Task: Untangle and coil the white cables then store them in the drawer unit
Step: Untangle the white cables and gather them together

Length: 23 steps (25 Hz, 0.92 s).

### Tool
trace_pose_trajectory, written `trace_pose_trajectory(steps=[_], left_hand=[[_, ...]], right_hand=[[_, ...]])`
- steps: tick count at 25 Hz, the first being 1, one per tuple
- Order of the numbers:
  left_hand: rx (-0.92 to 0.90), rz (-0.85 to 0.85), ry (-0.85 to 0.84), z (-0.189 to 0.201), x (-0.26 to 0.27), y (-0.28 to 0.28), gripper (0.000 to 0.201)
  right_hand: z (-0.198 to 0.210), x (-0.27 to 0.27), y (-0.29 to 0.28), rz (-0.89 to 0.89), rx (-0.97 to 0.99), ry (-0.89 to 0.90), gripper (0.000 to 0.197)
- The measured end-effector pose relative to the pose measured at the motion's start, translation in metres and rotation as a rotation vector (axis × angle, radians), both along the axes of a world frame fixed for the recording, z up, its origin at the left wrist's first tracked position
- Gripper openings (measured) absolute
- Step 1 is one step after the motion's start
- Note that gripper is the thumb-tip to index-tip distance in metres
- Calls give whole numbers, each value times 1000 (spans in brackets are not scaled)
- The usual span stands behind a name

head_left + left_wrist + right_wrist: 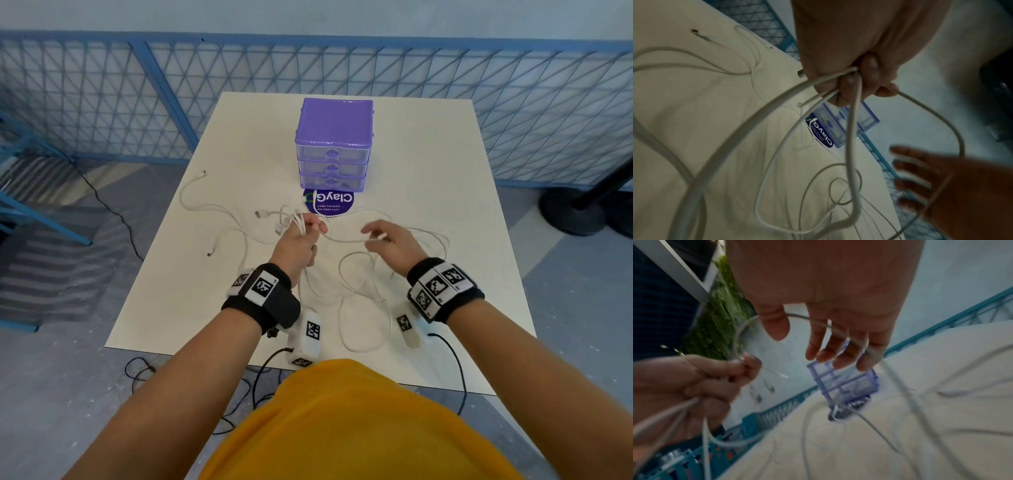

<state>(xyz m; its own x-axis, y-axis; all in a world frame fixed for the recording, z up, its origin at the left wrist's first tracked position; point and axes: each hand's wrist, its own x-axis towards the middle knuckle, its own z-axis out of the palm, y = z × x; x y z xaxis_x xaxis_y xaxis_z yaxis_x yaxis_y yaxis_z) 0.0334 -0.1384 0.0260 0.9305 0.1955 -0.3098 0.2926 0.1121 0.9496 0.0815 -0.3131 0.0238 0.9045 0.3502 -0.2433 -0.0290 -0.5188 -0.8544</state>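
Several tangled white cables [363, 294] sprawl over the white table [445, 171]. My left hand [310, 226] is fisted around a bunch of strands lifted off the table; the left wrist view shows them [777, 100] fanning out from the curled fingers [865, 81]. One strand [737, 337] arcs from that fist to my right hand [373, 236]. There it lies across relaxed, spread fingers [838, 353] with the thumb apart. The purple drawer unit [334, 144] stands behind both hands, its three clear drawers closed.
A round purple sticker [329, 202] lies in front of the drawer unit. Loose cable ends [202, 174] reach the table's left edge. Two white tagged devices [310, 334] with black leads sit by the near edge. A blue mesh fence [102, 102] and a black stand base [575, 209] surround the table.
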Motion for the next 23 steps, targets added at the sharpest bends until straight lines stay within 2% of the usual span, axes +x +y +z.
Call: trace_pose_trajectory(steps=[2,4,7,10,13,17,20,23], left_hand=[[63,-70,-64,4,-3,-7,29],[138,-132,-139,8,-4,-11,31],[206,-228,-248,6,-5,-13,29],[344,-353,-270,-6,-6,-14,20],[434,-384,-243,-12,-6,-13,22],[374,-313,-222,-10,-7,-12,11],[322,-217,-227,-8,-5,-14,33],[411,-218,-245,-8,-2,-16,28]], right_hand=[[25,3,17,29,155,29,43],[42,8,28,99,202,136,58],[51,13,40,102,171,206,35],[45,16,46,-6,308,202,30],[38,15,46,-105,427,161,25],[36,12,40,-145,457,111,25],[35,10,37,-148,437,108,25],[34,10,38,-145,390,93,26]])
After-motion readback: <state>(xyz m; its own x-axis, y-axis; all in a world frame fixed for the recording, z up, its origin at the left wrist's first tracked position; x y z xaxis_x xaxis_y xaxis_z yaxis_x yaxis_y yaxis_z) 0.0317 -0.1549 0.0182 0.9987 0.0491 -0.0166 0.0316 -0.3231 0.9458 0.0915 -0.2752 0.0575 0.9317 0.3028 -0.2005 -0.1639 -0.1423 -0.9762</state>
